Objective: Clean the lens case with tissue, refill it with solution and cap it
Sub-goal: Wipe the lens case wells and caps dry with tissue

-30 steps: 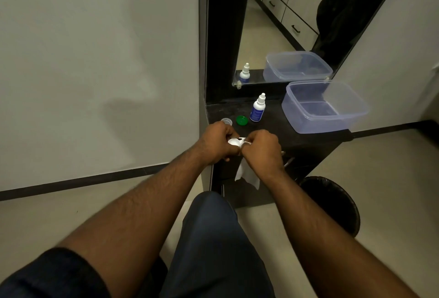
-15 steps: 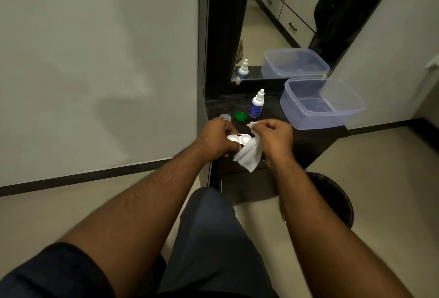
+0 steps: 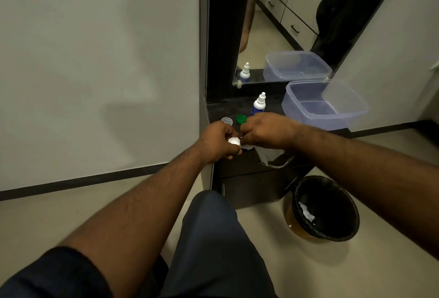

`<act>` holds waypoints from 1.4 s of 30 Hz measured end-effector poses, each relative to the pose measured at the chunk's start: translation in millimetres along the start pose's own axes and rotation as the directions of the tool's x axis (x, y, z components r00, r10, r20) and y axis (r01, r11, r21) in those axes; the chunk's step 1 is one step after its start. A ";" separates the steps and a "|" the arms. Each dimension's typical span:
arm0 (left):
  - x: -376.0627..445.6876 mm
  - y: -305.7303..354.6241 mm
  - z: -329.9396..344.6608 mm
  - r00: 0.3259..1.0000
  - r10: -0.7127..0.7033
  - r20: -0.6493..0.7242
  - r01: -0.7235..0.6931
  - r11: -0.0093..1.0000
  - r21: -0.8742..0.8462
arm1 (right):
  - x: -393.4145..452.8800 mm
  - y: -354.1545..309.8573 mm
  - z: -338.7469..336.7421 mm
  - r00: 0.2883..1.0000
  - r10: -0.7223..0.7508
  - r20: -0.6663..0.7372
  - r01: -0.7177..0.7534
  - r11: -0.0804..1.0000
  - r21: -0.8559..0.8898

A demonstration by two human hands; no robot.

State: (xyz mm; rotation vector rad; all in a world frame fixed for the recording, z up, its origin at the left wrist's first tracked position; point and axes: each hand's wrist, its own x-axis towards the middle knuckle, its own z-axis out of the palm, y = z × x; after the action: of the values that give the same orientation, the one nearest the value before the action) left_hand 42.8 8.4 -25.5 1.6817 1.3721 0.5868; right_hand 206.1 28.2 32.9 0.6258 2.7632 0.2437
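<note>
My left hand (image 3: pixel 219 141) grips the white lens case (image 3: pixel 234 141) over the front edge of the dark dresser top (image 3: pixel 275 106). My right hand (image 3: pixel 266 130) holds a white tissue (image 3: pixel 268 154) and presses it against the case's right well, which is hidden; the tissue's tail hangs below the hand. The solution bottle (image 3: pixel 258 105), white with a blue label, stands upright just behind my right hand. A green cap (image 3: pixel 241 119) and a clear cap (image 3: pixel 226 120) lie on the top behind my left hand.
An open lilac plastic box (image 3: pixel 320 117) sits at the right of the dresser top, with a mirror (image 3: pixel 273 24) behind it. A black-lined bin (image 3: pixel 325 210) with crumpled tissue stands on the floor to the right. My knee is below the hands.
My right hand has swung over and pushed the tissue onto the case; half a second ago the tissue hung loose beside it. Both hands stay at the dresser's front edge.
</note>
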 end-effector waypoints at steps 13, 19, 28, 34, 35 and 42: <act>3.4 -0.8 0.3 1.000 -0.001 -0.004 0.001 0.999 0.034 | 11.6 5.4 4.2 0.982 0.155 0.104 -0.173 0.967 0.189; 3.9 0.0 5.3 0.998 -0.007 -0.065 0.012 0.998 0.065 | 15.6 -8.3 16.2 0.856 0.503 0.120 -0.510 0.781 0.360; 3.1 1.0 12.1 0.987 -0.012 -0.157 0.028 0.995 0.095 | 11.6 -23.4 42.4 0.252 0.875 0.413 -0.683 -0.141 0.716; 1.8 0.4 10.4 0.990 -0.017 -0.143 0.027 0.998 0.065 | 16.1 -41.9 31.9 0.224 0.720 0.656 -0.466 -0.512 0.722; 1.3 0.3 10.2 0.989 -0.011 -0.148 0.020 0.998 0.059 | 14.0 -44.1 31.9 0.269 0.672 0.690 -0.362 -0.593 0.719; -4.0 1.7 10.5 0.983 0.016 -0.181 -0.008 0.999 0.046 | -8.2 -39.6 38.8 0.158 0.818 0.554 0.024 -0.564 0.826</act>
State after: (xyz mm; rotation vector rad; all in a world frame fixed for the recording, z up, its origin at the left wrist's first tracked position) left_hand 50.9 1.2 -28.9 1.7073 1.5147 0.7364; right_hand 210.0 -6.9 -10.6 3.1547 1.4232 -2.1198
